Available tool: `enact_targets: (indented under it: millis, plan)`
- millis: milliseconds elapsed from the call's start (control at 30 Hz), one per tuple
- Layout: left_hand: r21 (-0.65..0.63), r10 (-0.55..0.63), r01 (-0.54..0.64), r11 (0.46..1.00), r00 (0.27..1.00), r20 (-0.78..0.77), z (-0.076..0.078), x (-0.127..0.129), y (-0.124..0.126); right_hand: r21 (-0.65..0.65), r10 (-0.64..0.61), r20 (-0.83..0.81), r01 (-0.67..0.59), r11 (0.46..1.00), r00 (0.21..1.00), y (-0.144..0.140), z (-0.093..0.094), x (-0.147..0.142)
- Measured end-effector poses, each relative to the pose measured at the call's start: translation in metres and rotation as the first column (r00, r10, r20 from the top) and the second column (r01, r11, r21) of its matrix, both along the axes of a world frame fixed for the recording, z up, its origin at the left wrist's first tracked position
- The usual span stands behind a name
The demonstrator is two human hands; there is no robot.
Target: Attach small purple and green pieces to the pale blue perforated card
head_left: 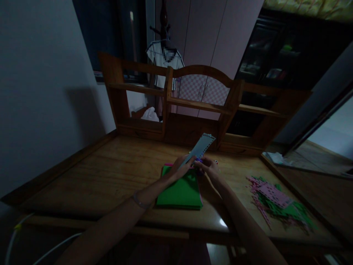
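Note:
My left hand (184,165) is closed on a long pale strip (203,144) that slants up and away to the right. Dark marks or holes run along the strip's edges. Close beside it, my right hand (211,170) has its fingers bent around a small purple object (199,160) at the strip's lower edge. The fingers partly cover that object, and its kind cannot be made out. Below both hands lies a stack of green sheets (179,193), with a pink edge showing at its back and right side.
A loose pile of pink and green cut pieces (278,202) lies on the right of the wooden desk (124,173). A wooden shelf unit (198,105) rises along the back. A white wall (49,99) borders the left. A shirt (162,62) hangs behind the shelf.

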State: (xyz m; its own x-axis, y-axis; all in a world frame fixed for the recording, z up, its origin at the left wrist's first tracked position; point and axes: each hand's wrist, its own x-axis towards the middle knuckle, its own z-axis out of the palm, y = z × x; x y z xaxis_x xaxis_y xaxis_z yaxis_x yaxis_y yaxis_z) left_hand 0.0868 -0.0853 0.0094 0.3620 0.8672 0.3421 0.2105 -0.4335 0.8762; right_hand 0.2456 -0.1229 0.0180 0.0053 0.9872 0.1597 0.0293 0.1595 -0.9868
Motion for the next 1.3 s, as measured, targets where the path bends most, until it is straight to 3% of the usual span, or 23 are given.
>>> enact_targets:
  millis: [167, 667, 900, 1100, 1300]
  plan:
    - [0.065, -0.006, 0.007, 0.998, 1.0, -0.018, 0.002, -0.001, -0.001, 0.002, -0.013, 0.007, 0.013, 1.0, 1.0, -0.001, 0.001, 0.0]
    - [0.062, -0.018, 0.019, 0.998, 1.0, -0.018, 0.001, 0.0, -0.003, -0.008, -0.004, -0.014, 0.004, 1.0, 1.0, -0.003, 0.0, 0.003]
    - [-0.044, 0.029, -0.029, 0.999, 1.0, -0.009, -0.003, 0.0, 0.001, -0.052, -0.021, -0.002, 0.021, 0.998, 1.0, 0.001, -0.003, 0.004]
    - [-0.114, 0.062, -0.054, 0.992, 0.996, 0.067, -0.006, 0.0, 0.006, -0.058, -0.042, -0.119, 0.035, 0.998, 0.992, -0.001, 0.002, 0.004]
    - [-0.251, 0.112, -0.106, 0.962, 0.994, 0.009, 0.003, -0.003, 0.001, -0.179, -0.144, -0.249, 0.1, 0.979, 0.958, 0.011, -0.003, 0.013]
